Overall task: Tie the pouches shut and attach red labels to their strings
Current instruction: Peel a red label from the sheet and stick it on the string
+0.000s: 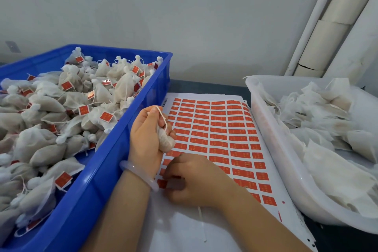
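Observation:
My left hand (146, 135) grips a small white filled pouch (166, 141) above the label sheet, its string (162, 116) looped over my fingers. A pale bangle sits on that wrist. My right hand (190, 180) lies knuckles-up on the lower left of the white sheet of red labels (216, 135), fingers curled down at a label; the fingertips are hidden. The sheet lies flat between two bins, most rows still full.
A blue crate (114, 159) on the left holds several tied pouches with red labels. A white bin (272, 145) on the right holds several open pouches. A wall and white pipes stand behind. A loose string (201, 221) lies on the sheet's bare lower part.

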Demonstrator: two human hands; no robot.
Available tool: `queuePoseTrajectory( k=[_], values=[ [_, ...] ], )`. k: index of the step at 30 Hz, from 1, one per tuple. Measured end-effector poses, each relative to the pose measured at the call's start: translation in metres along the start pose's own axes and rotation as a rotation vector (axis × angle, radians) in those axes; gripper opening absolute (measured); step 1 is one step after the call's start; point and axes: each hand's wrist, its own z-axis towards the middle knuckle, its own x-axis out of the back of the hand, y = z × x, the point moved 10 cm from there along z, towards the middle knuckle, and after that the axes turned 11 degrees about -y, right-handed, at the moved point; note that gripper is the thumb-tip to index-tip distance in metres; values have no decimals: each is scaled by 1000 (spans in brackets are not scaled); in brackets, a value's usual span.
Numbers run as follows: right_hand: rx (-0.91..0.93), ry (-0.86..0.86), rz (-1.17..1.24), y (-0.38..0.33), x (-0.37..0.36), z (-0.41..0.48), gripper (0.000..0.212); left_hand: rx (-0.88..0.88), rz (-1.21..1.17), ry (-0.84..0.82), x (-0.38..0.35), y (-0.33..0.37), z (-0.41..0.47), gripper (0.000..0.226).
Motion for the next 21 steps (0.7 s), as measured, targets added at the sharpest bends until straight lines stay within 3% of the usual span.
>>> queuePoseTrajectory(
  k=[5,15,21],
  values=[
    [-7,13,-25,-5,5,4,12,7,26,-28,2,2,0,31],
    [-24,2,58,5,-1,1,26,37,-23,-21,1,0,-1,32],
    [-24,9,43,5,-5,2,23,31,-31,-29,1,2,-2,33]
  ],
)
